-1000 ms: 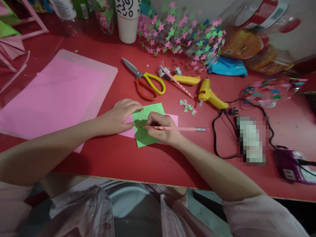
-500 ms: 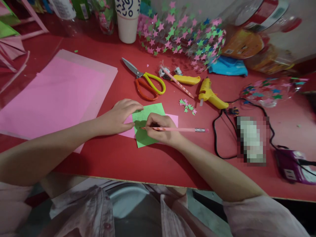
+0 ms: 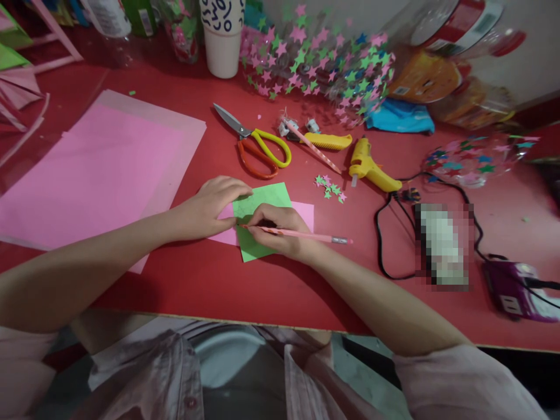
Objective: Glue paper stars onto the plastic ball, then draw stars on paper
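Observation:
A pink pencil (image 3: 306,234) is pinched in my right hand (image 3: 282,227), its tip near the left edge of a green square of paper (image 3: 265,193). The green paper lies over a pink piece of paper (image 3: 306,214), which shows on both sides of it. My left hand (image 3: 219,204) lies flat with its fingers apart, the fingertips touching the left side of the green paper. The right hand rests on the green paper and hides its lower right part.
Large pink sheets (image 3: 109,169) lie on the left. Beyond my hands are scissors (image 3: 254,143), a yellow cutter (image 3: 328,140), a second pencil (image 3: 312,147), small paper stars (image 3: 330,188) and a yellow glue gun (image 3: 371,168). A black cord (image 3: 380,256) loops on the right.
My right hand has moved slightly left with the pencil, whose tip has shifted towards the paper's left edge. The pencil's eraser end has swung lower. My left hand has stayed in place.

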Demonstrator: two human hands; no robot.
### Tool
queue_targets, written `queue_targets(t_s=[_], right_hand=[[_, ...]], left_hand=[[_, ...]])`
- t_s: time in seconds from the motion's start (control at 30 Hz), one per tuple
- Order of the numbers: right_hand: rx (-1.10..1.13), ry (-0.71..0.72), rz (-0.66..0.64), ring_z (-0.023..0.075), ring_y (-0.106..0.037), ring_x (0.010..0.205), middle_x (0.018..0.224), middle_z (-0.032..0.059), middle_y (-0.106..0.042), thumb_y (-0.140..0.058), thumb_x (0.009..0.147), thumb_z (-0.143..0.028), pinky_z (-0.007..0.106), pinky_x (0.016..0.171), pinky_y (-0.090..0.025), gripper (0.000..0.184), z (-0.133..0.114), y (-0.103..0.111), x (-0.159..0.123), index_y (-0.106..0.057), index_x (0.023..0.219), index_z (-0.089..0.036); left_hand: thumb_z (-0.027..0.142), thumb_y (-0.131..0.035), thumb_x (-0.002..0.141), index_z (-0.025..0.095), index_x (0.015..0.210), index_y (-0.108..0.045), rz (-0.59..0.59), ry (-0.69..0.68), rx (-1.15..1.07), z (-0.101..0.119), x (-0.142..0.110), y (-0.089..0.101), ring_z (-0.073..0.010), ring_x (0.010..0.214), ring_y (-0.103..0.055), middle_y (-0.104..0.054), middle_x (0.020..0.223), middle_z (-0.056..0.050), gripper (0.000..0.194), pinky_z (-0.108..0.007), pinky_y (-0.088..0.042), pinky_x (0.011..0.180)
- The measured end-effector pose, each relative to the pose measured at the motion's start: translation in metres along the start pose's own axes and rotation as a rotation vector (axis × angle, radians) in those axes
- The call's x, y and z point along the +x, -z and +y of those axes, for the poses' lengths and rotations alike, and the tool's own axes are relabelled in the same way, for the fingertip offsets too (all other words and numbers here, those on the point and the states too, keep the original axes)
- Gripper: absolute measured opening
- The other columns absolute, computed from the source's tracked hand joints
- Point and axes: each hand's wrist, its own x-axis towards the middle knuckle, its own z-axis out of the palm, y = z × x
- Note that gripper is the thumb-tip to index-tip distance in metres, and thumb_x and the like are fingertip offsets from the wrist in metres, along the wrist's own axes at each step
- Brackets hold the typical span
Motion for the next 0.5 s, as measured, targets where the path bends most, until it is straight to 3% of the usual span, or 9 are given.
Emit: queue_targets(t_s=[0.5], right_hand=[[-0.004,-0.025,0.106,0.0057,-0.036,0.052,0.056,-0.0077,-0.042,-0.053,0.073,-0.015,0.019,0.051,-0.028,0.010,-0.0031,-0.0033,-0.0022,-0.047,0.065,-0.019]], left_hand=[[0.039,-0.048,0.085,0.018,0.124,-0.049,0.000,0.002,-0.006,0.0000,-0.0005,-0.0008,-0.0280,0.125,-0.044,-0.054,0.130,-0.012,0.044,-0.047,-0.032,0.107]])
